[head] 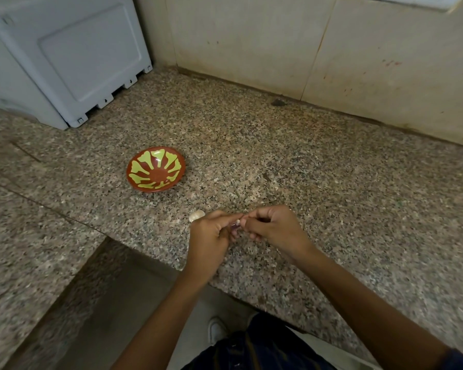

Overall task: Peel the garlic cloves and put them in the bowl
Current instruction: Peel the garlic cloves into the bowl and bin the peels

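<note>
At the far left, a pale grey appliance (62, 57) stood on the speckled granite counter (332, 182), against the wall. To its right, toward the middle of the counter, sat the bowl (156, 169) (red-brown with yellow-green petal markings); no cloves were visible in it. Nearer the counter's front edge, a garlic piece (195, 215) lay on the stone, just beside the knuckles of the left hand and partly hidden by them.

The left hand (211, 236) was held above the counter with fingers curled, its fingertips pinching a small garlic clove (235, 225). The clove sat between the two hands, well apart from the bowl. The right hand (273, 228) met the left at the clove, fingers also curled, thumb and forefinger gripping the clove's upper end. How much skin remained on the clove could not be determined.

At the bottom edge, dark clothing (251, 348) and a white shoe (216, 329) were visible below the counter.
</note>
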